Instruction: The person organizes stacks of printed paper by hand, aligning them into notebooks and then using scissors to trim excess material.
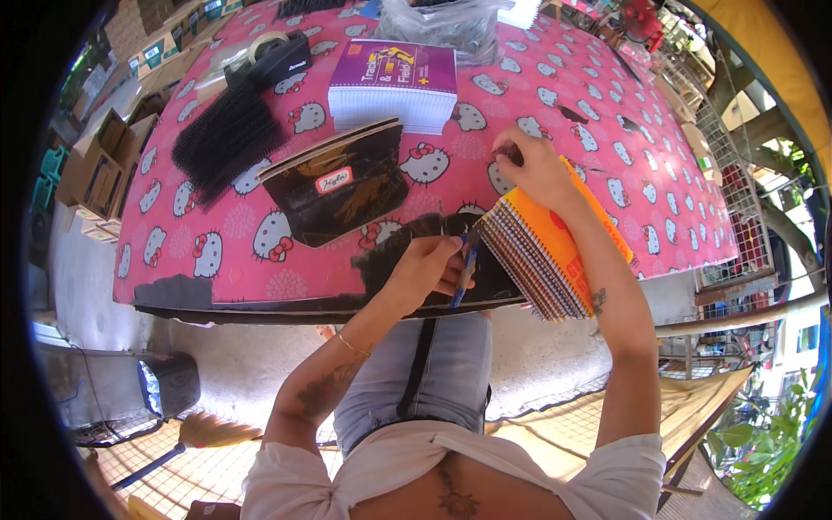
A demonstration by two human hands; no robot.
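A stack of orange spiral-bound notebooks (563,243) lies at the table's near edge, its coiled spines facing left and partly overhanging. My left hand (431,267) is closed around blue-handled pliers (468,267), the tip close to the upper end of the coils. Over the far end of the stack, my right hand (530,165) is curled with thumb and fingers together. Whatever it pinches, if anything, is hidden, and its forearm crosses above the orange covers. Left of my hands, a dark open-topped box (342,195) with a small label stands tilted.
Black plastic binding coils (230,143) lie piled at the left, near a black tape dispenser (276,59). Purple-covered books (394,69) are stacked beyond the box, with a clear plastic bag (442,30) behind. A pink patterned cloth (286,282) covers the table. A broom (212,431) is below left.
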